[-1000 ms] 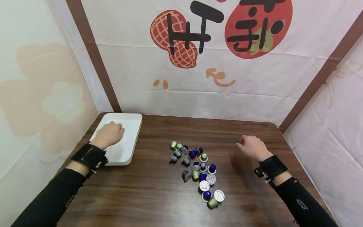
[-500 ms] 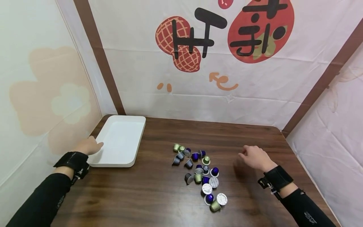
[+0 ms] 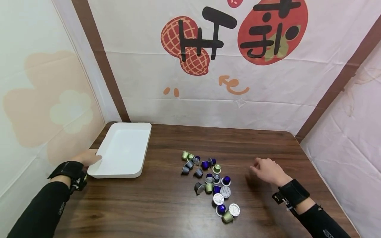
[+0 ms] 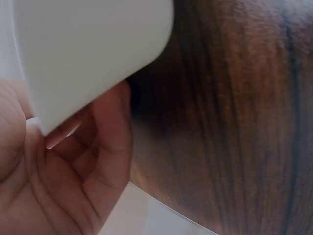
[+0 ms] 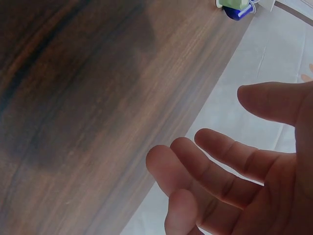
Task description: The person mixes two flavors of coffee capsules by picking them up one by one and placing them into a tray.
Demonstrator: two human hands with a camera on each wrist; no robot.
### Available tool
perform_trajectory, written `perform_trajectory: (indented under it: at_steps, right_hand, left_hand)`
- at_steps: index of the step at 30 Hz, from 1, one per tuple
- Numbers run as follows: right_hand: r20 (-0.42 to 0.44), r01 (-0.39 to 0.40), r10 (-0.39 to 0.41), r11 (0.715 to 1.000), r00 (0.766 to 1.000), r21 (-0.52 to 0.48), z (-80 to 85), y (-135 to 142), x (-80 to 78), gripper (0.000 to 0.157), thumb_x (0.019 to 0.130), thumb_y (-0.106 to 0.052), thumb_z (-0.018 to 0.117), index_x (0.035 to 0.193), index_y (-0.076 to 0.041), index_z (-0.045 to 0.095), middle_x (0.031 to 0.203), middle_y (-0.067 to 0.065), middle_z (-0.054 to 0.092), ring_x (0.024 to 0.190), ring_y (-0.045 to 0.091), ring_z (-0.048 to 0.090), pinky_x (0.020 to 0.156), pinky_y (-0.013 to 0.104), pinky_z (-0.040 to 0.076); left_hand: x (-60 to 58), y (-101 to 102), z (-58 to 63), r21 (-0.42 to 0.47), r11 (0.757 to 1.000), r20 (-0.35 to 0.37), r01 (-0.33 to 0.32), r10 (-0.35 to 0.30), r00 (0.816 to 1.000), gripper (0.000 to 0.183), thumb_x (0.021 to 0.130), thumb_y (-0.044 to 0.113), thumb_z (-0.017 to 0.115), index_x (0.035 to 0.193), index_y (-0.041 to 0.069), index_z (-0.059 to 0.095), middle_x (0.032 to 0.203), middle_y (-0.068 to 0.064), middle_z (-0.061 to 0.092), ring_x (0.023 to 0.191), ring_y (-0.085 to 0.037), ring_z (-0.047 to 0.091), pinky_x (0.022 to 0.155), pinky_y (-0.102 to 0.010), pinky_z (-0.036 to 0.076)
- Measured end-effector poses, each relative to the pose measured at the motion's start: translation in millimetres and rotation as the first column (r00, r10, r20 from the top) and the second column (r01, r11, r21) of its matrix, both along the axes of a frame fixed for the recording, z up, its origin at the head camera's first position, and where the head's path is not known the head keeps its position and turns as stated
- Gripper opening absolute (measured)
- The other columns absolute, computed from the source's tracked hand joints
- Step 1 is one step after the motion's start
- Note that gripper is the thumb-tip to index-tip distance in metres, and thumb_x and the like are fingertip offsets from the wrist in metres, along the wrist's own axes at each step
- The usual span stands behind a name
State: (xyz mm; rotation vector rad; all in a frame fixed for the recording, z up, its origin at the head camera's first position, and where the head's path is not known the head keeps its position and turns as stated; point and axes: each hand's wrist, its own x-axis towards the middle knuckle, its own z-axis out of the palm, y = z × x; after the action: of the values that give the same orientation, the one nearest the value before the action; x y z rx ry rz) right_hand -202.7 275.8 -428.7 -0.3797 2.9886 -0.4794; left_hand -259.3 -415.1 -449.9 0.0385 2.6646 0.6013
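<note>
A shallow white tray (image 3: 123,150) lies at the left of the wooden table. My left hand (image 3: 89,157) grips its left edge, thumb over the rim. In the left wrist view, the curled fingers (image 4: 110,137) reach beneath the tray's underside (image 4: 93,49). My right hand (image 3: 269,171) hovers over the right part of the table, holding nothing. Its fingers (image 5: 220,181) are loosely bent, with the thumb apart, in the right wrist view. Between the hands lie several coffee capsules (image 3: 209,188) in green, blue and grey, some tipped over, some lid up.
The brown table (image 3: 143,205) has a back edge against a printed white cloth wall (image 3: 190,109). Another cloth wall (image 3: 53,138) stands close beside the left hand, and one (image 3: 345,142) on the right.
My left hand has moved from above the tray to its left edge and taken hold there. The tray has shifted slightly toward me. My right hand has stayed nearly in place.
</note>
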Motion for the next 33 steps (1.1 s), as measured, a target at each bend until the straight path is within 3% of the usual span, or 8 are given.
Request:
perform_trajectory:
  at_steps: [5,8,12,15,24,33]
  right_hand:
    - [-0.005,0.011,-0.011,1.0,1.0,0.009,-3.4,1.6,1.9,0.022,0.091,-0.024,0.06,0.096,-0.003,0.065,0.07,0.0,0.059,0.053,0.01,0.05,0.047,0.029,0.042]
    - [0.002,0.017,-0.017,1.0,1.0,0.011,-6.1,1.0,3.3,0.021,0.09,-0.024,0.061,0.094,-0.003,0.065,0.069,-0.001,0.058,0.054,0.011,0.049,0.047,0.029,0.041]
    - [0.016,0.021,-0.021,1.0,1.0,-0.002,-9.5,-2.2,5.8,0.02,0.09,-0.024,0.062,0.094,-0.004,0.065,0.068,-0.001,0.057,0.055,0.012,0.048,0.048,0.029,0.04]
    - [0.027,0.034,-0.034,0.999,0.999,-0.009,-11.4,-4.0,8.4,0.019,0.09,-0.023,0.063,0.093,-0.005,0.065,0.067,-0.002,0.055,0.055,0.012,0.048,0.048,0.029,0.04]
    - [0.027,0.022,-0.022,1.0,0.999,-0.013,-16.9,-2.6,14.6,0.017,0.09,-0.023,0.062,0.092,-0.007,0.065,0.066,-0.003,0.055,0.054,0.01,0.048,0.048,0.029,0.04]
    - [0.012,-0.017,0.018,0.999,1.0,-0.045,-15.4,-5.0,15.2,0.015,0.091,-0.021,0.061,0.082,-0.009,0.06,0.06,-0.005,0.047,0.049,0.008,0.042,0.046,0.026,0.035]
  left_hand:
    - [2.3,8.1,-0.7,-0.038,0.996,-0.063,0.078,-0.08,0.995,0.05,0.096,0.013,0.042,0.128,-0.025,0.035,0.121,-0.041,0.045,0.108,-0.051,0.049,0.089,-0.059,0.04]
    - [4.9,12.6,-1.2,-0.069,0.994,-0.064,0.089,-0.093,0.994,0.05,0.097,0.015,0.043,0.127,-0.024,0.036,0.121,-0.041,0.046,0.109,-0.053,0.047,0.09,-0.06,0.039]
    - [13.0,18.0,-1.7,-0.036,0.998,-0.028,0.056,-0.057,0.998,0.05,0.097,0.013,0.041,0.129,-0.024,0.031,0.113,-0.039,0.05,0.092,-0.041,0.058,0.073,-0.047,0.051]
    - [20.2,24.8,-1.6,0.016,0.999,-0.006,0.047,-0.046,0.999,0.049,0.097,0.011,0.04,0.129,-0.024,0.029,0.105,-0.035,0.053,0.079,-0.028,0.06,0.058,-0.036,0.053]
    - [41.4,56.1,-7.0,0.084,0.996,0.034,0.028,-0.031,0.999,0.046,0.099,0.011,0.038,0.133,-0.018,0.029,0.076,-0.011,0.054,0.054,-0.019,0.057,0.046,-0.031,0.051]
    - [56.8,80.6,-7.2,0.126,0.992,0.009,0.029,-0.03,1.0,0.043,0.098,0.011,0.039,0.136,-0.01,0.034,0.07,-0.008,0.055,0.052,-0.018,0.055,0.043,-0.031,0.049]
